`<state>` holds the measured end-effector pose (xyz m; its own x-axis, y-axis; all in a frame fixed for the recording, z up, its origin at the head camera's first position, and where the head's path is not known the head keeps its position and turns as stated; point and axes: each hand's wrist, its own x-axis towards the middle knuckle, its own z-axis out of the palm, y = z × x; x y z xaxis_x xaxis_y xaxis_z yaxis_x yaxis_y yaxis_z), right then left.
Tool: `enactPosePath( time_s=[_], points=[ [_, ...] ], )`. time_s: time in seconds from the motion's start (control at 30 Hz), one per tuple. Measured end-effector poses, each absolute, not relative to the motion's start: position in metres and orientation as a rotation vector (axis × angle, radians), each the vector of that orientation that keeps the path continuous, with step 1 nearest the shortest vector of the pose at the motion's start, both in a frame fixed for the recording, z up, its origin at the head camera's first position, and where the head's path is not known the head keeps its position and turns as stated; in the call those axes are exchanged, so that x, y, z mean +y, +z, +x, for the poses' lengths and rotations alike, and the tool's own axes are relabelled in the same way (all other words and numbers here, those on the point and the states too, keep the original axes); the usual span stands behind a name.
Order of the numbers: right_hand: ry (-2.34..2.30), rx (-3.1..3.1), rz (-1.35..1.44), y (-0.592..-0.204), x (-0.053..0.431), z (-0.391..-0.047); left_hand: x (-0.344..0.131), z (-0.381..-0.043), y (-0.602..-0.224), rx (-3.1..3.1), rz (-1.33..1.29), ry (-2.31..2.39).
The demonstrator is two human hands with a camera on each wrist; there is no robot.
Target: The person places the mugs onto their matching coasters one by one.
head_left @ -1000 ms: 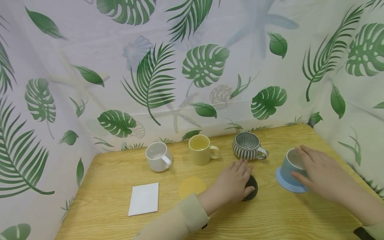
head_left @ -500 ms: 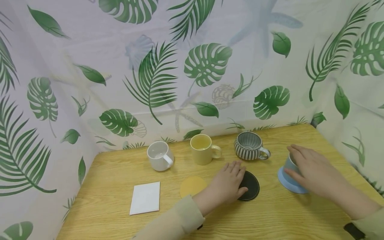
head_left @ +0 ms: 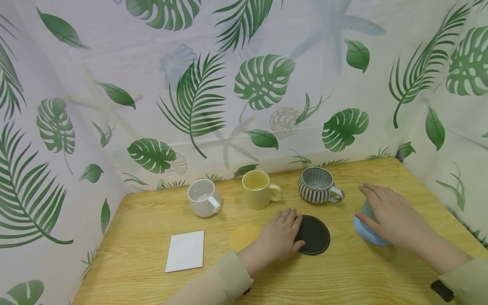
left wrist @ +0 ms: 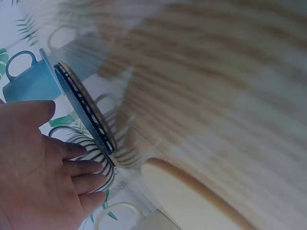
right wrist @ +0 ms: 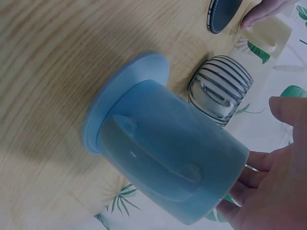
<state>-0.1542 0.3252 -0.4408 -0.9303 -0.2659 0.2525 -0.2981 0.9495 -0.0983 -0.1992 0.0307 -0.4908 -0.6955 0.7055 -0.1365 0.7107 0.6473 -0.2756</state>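
My left hand [head_left: 277, 238] hovers at the left edge of a round black coaster [head_left: 315, 235], palm down with the fingers extended. In the left wrist view its fingers are loosely straight and hold nothing. A blue mug [right wrist: 168, 139] stands upright on a round blue coaster [right wrist: 156, 67], its handle toward the right wrist camera. Over the mug's top is my right hand [head_left: 396, 218], thumb spread apart from the fingers. Its fingertips are by the rim in the right wrist view; whether they touch it I cannot tell. From the head view the hand hides most of the mug.
Along the back stand a white mug [head_left: 202, 201], a yellow mug [head_left: 255, 195] and a grey striped cup [head_left: 314, 190]. A white square coaster [head_left: 185, 251] and a yellow round coaster [head_left: 242, 237] lie in front. A leaf-printed cloth [head_left: 152, 101] surrounds the wooden table [head_left: 129, 237].
My left hand has drifted left, uncovering more of the black coaster. My right hand has shifted a little left over the blue mug, hiding more of it. The mugs and coasters stay put.
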Motion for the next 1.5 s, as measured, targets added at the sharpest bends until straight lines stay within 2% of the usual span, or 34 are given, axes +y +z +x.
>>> enactPosePath(
  time_s=[0.7,1.5],
  points=[
    [0.037,-2.880,0.458,-0.436,0.314,-0.175,0.012,-0.201,-0.495,2.838,1.198,-0.471],
    [0.103,-2.942,0.516,-0.444,0.301,-0.193,0.010,-0.198,-0.499,2.836,1.219,-0.553]
  ],
)
